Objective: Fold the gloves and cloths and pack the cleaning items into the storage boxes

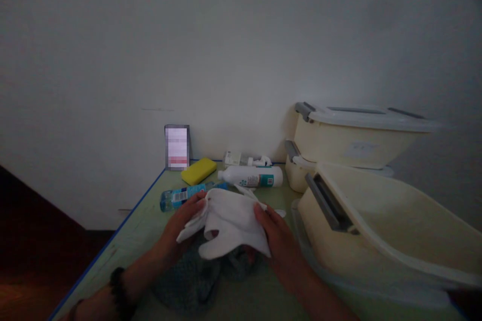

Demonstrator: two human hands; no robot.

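Between my two hands is a white cloth piece (237, 215), creased, with loose flaps hanging at its lower left; I cannot make out its exact kind. My left hand (188, 213) grips its left edge, and my right hand (273, 225) has its right side, thumb on top. Below the cloth a dark grey-green knitted fabric (192, 276) lies crumpled on the table. Just beyond my left hand a clear bottle with a blue label (181, 196) lies on its side.
On the green table (139, 225) lie a yellow block (199, 171), a white bottle (252, 176) and a clear spray bottle (241, 159). A lit phone (177, 147) leans on the wall. At right, an uncovered cream bin (331, 230) stands before stacked lidded bins (350, 140).
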